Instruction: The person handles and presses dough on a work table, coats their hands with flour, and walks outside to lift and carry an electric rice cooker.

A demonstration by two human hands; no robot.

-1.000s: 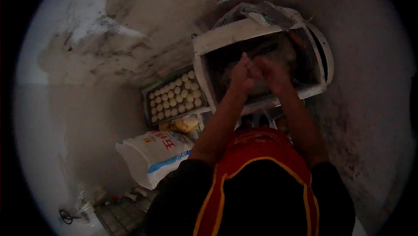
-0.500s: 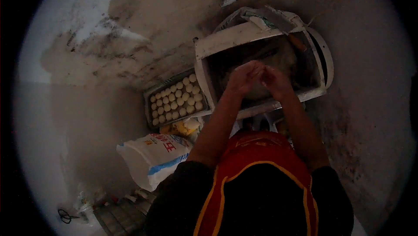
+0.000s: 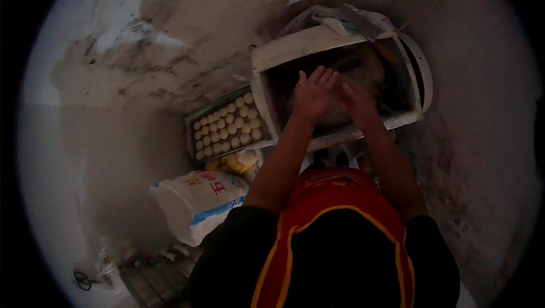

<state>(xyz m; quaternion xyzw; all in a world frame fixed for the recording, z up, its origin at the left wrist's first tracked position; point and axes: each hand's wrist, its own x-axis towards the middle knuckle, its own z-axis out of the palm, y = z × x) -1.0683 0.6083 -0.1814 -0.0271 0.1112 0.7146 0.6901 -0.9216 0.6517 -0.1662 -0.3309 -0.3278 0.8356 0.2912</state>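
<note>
My left hand (image 3: 315, 91) is over the opening of a pale box-like container (image 3: 309, 47), back upward and fingers apart, with nothing visible in it. Beside it on the right, my right hand (image 3: 355, 99) is tilted toward the left one, and their fingertips meet or overlap. Whether anything lies between the hands is too dark to tell. Below them, inside the container, is a pale mass (image 3: 372, 72) with unclear edges. Left of the container sits a tray (image 3: 191, 137) with several round whitish balls (image 3: 223, 133) in rows.
A white sack (image 3: 196, 197) with red characters and a blue stripe stands at the lower left, below a yellow package (image 3: 230, 164). Crumpled plastic (image 3: 318, 15) lies on the container's far rim. A stained wall (image 3: 216, 18) rises behind. Grey slats (image 3: 153, 282) show at bottom left.
The hands were cupped together half a second ago. Now the left hand's fingers are spread and extended farther forward, and the right hand is flatter.
</note>
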